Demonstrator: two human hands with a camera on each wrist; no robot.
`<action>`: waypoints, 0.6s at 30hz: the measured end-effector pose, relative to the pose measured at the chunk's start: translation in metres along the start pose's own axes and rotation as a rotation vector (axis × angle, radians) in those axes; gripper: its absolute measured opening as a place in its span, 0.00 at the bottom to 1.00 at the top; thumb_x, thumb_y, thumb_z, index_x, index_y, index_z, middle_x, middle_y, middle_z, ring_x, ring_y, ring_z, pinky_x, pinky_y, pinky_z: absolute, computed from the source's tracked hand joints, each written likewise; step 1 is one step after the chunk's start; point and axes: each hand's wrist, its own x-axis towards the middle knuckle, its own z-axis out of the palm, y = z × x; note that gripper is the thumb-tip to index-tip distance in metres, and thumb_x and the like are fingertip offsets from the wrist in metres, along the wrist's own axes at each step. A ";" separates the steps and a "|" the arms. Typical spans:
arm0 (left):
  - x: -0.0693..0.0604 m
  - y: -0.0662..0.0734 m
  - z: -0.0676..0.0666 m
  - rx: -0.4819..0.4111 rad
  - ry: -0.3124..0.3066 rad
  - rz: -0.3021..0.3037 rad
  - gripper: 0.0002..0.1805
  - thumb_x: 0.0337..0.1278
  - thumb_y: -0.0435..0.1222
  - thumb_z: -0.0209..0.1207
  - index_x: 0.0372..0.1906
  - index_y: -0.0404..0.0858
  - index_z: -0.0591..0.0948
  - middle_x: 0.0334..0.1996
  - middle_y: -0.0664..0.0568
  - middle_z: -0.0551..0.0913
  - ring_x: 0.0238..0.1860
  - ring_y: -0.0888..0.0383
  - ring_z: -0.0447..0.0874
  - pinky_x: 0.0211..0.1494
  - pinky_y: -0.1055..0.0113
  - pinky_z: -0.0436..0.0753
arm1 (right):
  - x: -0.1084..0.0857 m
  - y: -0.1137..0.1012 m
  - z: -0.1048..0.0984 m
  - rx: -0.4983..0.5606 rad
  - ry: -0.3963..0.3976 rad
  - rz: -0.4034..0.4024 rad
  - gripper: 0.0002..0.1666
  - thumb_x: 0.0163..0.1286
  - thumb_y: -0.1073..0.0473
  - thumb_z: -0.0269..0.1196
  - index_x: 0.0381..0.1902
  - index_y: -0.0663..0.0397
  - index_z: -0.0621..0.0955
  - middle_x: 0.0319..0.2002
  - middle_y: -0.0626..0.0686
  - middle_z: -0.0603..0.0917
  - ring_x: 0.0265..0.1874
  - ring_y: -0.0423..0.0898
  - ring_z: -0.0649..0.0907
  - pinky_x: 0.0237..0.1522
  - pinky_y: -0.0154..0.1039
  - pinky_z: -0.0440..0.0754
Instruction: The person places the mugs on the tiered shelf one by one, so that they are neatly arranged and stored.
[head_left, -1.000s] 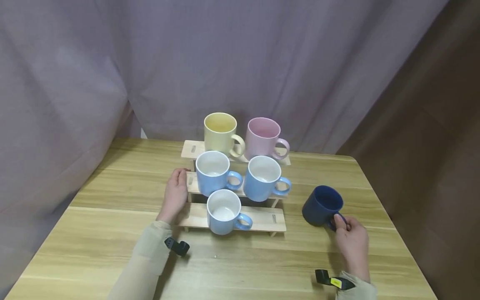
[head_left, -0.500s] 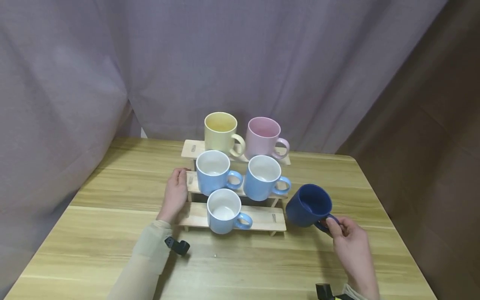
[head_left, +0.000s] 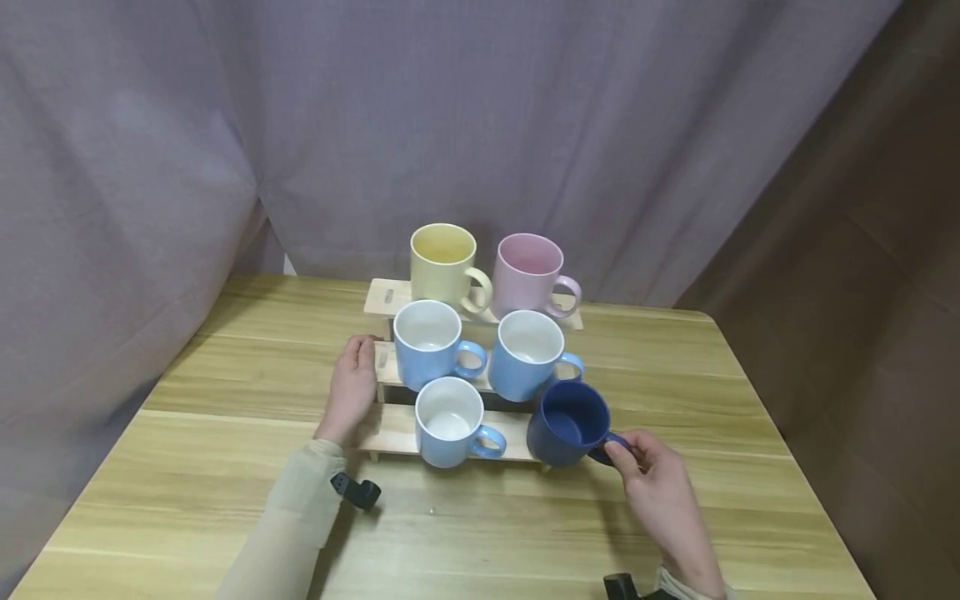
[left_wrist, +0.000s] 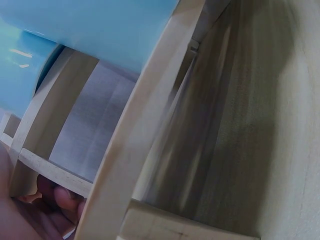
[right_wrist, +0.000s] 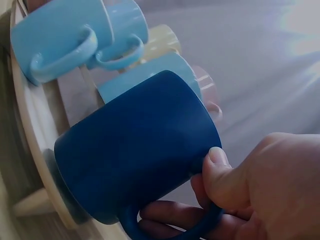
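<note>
My right hand [head_left: 663, 496] pinches the handle of a navy blue mug [head_left: 562, 437], thumb on top and fingers through the loop in the right wrist view. The mug hangs slightly tilted over the right end of the lowest shelf; whether its base touches I cannot tell. At the left side of the three-step wooden rack [head_left: 393, 429], my left hand [head_left: 350, 387] grips the middle step's end. Its fingers [left_wrist: 65, 197] curl round the side support in the left wrist view. A light blue mug [head_left: 438, 442] stands on the lowest shelf, left of the navy one.
Two more light blue mugs, one left [head_left: 420, 358] and one right [head_left: 517, 367], stand on the middle shelf. The top shelf bears a yellow mug [head_left: 435, 283] and a pink mug [head_left: 513, 287]. A grey curtain [head_left: 480, 125] hangs behind the wooden table [head_left: 465, 542].
My right hand has lifted the navy mug from the table's right side and carried it left, over the lowest shelf's right end. The left hand stays at the rack.
</note>
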 end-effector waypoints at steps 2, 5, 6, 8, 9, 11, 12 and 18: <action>0.000 -0.001 0.001 -0.004 0.003 0.004 0.20 0.77 0.42 0.39 0.55 0.33 0.74 0.51 0.38 0.77 0.56 0.45 0.73 0.60 0.50 0.70 | 0.001 0.000 0.004 0.005 -0.023 -0.011 0.10 0.72 0.58 0.60 0.37 0.61 0.81 0.32 0.56 0.82 0.25 0.44 0.74 0.24 0.34 0.69; 0.000 -0.001 0.001 0.000 -0.002 0.002 0.20 0.78 0.42 0.38 0.55 0.33 0.74 0.51 0.39 0.77 0.56 0.44 0.73 0.61 0.49 0.70 | 0.002 0.000 0.009 -0.001 -0.042 -0.024 0.09 0.72 0.59 0.60 0.36 0.60 0.81 0.30 0.55 0.80 0.25 0.45 0.74 0.24 0.34 0.69; -0.001 -0.001 0.002 0.002 -0.004 0.001 0.20 0.78 0.42 0.38 0.55 0.33 0.74 0.52 0.39 0.77 0.56 0.44 0.73 0.61 0.49 0.70 | 0.002 0.001 0.010 -0.005 -0.045 -0.024 0.08 0.71 0.59 0.61 0.36 0.60 0.81 0.30 0.55 0.80 0.25 0.45 0.74 0.24 0.34 0.69; -0.001 -0.001 0.002 0.005 -0.007 -0.001 0.20 0.78 0.43 0.38 0.55 0.33 0.74 0.52 0.38 0.77 0.57 0.44 0.73 0.61 0.49 0.70 | 0.002 0.001 0.013 -0.006 -0.046 -0.024 0.08 0.71 0.59 0.61 0.35 0.59 0.81 0.30 0.54 0.81 0.26 0.45 0.75 0.26 0.34 0.70; -0.001 -0.001 0.002 0.008 -0.007 -0.001 0.20 0.78 0.43 0.38 0.55 0.33 0.74 0.52 0.38 0.77 0.57 0.44 0.73 0.61 0.49 0.70 | 0.002 0.001 0.014 -0.004 -0.047 -0.023 0.08 0.71 0.59 0.61 0.35 0.58 0.81 0.31 0.54 0.82 0.28 0.46 0.76 0.27 0.35 0.71; 0.000 -0.002 0.002 0.008 -0.004 -0.002 0.20 0.78 0.43 0.38 0.55 0.33 0.73 0.52 0.38 0.77 0.56 0.44 0.73 0.61 0.49 0.70 | 0.003 0.001 0.016 -0.003 -0.048 -0.021 0.08 0.71 0.58 0.61 0.35 0.57 0.81 0.34 0.53 0.84 0.32 0.47 0.78 0.30 0.35 0.72; 0.000 -0.002 0.001 0.007 -0.004 -0.003 0.20 0.78 0.43 0.38 0.55 0.33 0.73 0.52 0.38 0.77 0.56 0.44 0.73 0.61 0.49 0.70 | 0.003 0.001 0.016 -0.004 -0.047 -0.022 0.08 0.71 0.58 0.61 0.36 0.57 0.82 0.36 0.53 0.85 0.34 0.47 0.79 0.31 0.35 0.73; 0.000 -0.002 0.000 -0.008 -0.018 -0.016 0.22 0.78 0.45 0.37 0.56 0.33 0.73 0.52 0.39 0.77 0.55 0.44 0.73 0.60 0.49 0.71 | 0.004 0.002 0.022 -0.021 0.001 -0.022 0.08 0.71 0.58 0.61 0.35 0.57 0.82 0.34 0.54 0.85 0.32 0.45 0.79 0.30 0.34 0.73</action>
